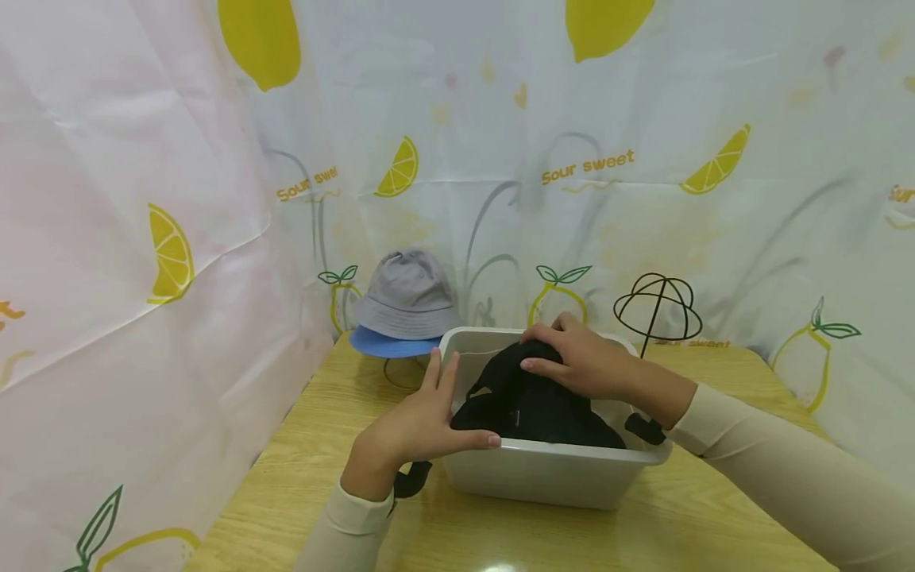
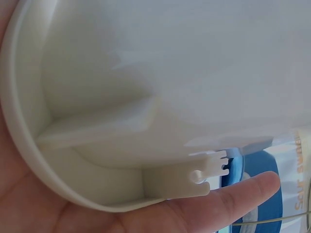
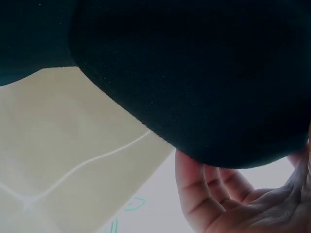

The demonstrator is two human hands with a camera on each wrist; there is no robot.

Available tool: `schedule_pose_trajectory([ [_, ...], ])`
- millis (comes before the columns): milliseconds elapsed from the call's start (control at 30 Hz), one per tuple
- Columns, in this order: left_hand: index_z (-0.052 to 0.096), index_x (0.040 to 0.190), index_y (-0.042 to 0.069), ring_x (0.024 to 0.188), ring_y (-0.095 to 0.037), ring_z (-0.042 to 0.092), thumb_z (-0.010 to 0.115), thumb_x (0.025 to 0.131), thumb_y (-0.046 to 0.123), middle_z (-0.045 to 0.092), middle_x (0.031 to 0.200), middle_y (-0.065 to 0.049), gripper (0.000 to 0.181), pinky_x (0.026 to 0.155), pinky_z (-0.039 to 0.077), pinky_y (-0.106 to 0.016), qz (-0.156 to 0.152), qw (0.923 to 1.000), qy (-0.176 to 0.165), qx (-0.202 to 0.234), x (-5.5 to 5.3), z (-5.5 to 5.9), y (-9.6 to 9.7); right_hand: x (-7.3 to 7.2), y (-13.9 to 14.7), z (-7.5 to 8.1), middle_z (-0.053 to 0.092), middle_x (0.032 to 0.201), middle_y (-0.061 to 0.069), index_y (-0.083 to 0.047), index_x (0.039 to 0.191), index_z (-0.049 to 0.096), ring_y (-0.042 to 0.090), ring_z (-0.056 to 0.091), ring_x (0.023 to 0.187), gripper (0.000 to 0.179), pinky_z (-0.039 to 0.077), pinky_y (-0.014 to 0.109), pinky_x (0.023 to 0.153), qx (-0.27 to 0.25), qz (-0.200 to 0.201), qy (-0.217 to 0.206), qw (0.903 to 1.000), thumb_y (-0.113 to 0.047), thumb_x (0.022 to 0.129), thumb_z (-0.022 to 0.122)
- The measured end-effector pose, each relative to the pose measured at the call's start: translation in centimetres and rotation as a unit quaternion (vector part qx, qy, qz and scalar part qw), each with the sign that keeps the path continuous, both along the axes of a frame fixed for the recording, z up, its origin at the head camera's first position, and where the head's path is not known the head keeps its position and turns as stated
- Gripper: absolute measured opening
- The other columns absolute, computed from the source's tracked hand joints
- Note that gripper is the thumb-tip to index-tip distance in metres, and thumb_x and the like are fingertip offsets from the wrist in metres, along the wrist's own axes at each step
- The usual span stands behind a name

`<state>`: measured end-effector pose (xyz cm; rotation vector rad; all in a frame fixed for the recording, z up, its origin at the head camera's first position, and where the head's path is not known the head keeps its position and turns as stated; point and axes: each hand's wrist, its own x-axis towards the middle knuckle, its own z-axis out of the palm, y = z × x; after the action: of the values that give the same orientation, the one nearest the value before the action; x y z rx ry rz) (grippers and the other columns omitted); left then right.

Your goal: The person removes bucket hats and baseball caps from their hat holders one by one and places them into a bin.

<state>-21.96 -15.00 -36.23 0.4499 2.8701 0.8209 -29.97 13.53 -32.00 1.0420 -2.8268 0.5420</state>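
A white plastic bin (image 1: 543,481) stands on the wooden table with black caps (image 1: 550,409) inside it. My right hand (image 1: 582,361) grips the top of a black cap, fingers over its far side and thumb on the near side. In the right wrist view the dark cloth (image 3: 194,82) fills the upper part, with the fingertips (image 3: 188,167) at its edge. At the bin's near left corner lies my left hand (image 1: 415,429), fingers straight along the outside and thumb over the front rim. The left wrist view shows its palm against the rounded rim (image 2: 19,121).
Behind the bin on the left, a grey bucket hat (image 1: 411,294) sits over a blue hat (image 1: 389,343) on a wire stand (image 1: 400,373). A bare black wire hat stand (image 1: 658,306) rises at the back right. A lemon-print curtain (image 1: 457,103) surrounds the table (image 1: 286,492).
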Motion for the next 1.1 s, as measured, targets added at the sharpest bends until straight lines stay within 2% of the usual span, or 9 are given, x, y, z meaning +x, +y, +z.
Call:
schedule_pose_trajectory([
  [233,-0.012,0.165,0.033,0.109,-0.016,0.071,0.069,0.072,0.087,-0.022,0.172,-0.010,0.135,0.084,0.058,-0.034,-0.001,1.0000,-0.005,0.001,0.0,0.1,-0.1,-0.5,-0.8,-0.6,0.054,0.116,0.011,-0.029,0.138,0.060,0.020,0.058,0.093,0.046,0.052,0.042,0.079,0.013,0.017,-0.009,0.9997,-0.056,0.101,0.060],
  [533,-0.011,0.166,0.032,0.108,-0.010,0.070,0.069,0.072,0.087,-0.025,0.171,-0.008,0.135,0.087,0.058,-0.034,-0.001,1.0000,-0.007,-0.002,0.1,0.1,-0.1,-0.6,-2.0,-2.0,0.055,0.119,0.011,-0.024,0.141,0.061,0.020,0.059,0.096,0.054,0.054,0.045,0.087,0.043,0.043,-0.006,0.9981,-0.056,0.098,0.066],
  [700,-0.010,0.166,0.031,0.107,-0.010,0.070,0.069,0.072,0.087,-0.024,0.171,-0.009,0.135,0.083,0.057,-0.032,-0.002,1.0000,-0.005,-0.001,0.1,0.1,0.0,-0.9,-2.2,-2.3,0.056,0.120,0.010,-0.024,0.140,0.061,0.021,0.058,0.101,0.055,0.052,0.045,0.089,0.051,0.059,-0.007,0.9969,-0.056,0.096,0.067],
  [933,-0.011,0.166,0.032,0.109,-0.016,0.071,0.068,0.072,0.087,-0.025,0.171,-0.008,0.134,0.084,0.058,-0.034,-0.005,1.0000,-0.005,0.002,0.1,0.1,0.0,-1.1,-1.7,-2.1,0.053,0.131,0.006,-0.028,0.144,0.056,0.020,0.055,0.112,0.058,0.050,0.045,0.097,0.063,0.084,-0.058,0.9927,-0.057,0.095,0.068],
  [1100,-0.010,0.166,0.031,0.108,-0.015,0.071,0.069,0.073,0.087,-0.024,0.171,-0.010,0.134,0.084,0.057,-0.033,-0.007,0.9999,-0.006,0.004,0.1,0.2,-0.1,-1.1,-1.2,-1.6,0.051,0.142,0.005,-0.023,0.150,0.050,0.022,0.053,0.126,0.069,0.048,0.049,0.107,0.069,0.113,-0.091,0.9870,-0.056,0.093,0.072],
])
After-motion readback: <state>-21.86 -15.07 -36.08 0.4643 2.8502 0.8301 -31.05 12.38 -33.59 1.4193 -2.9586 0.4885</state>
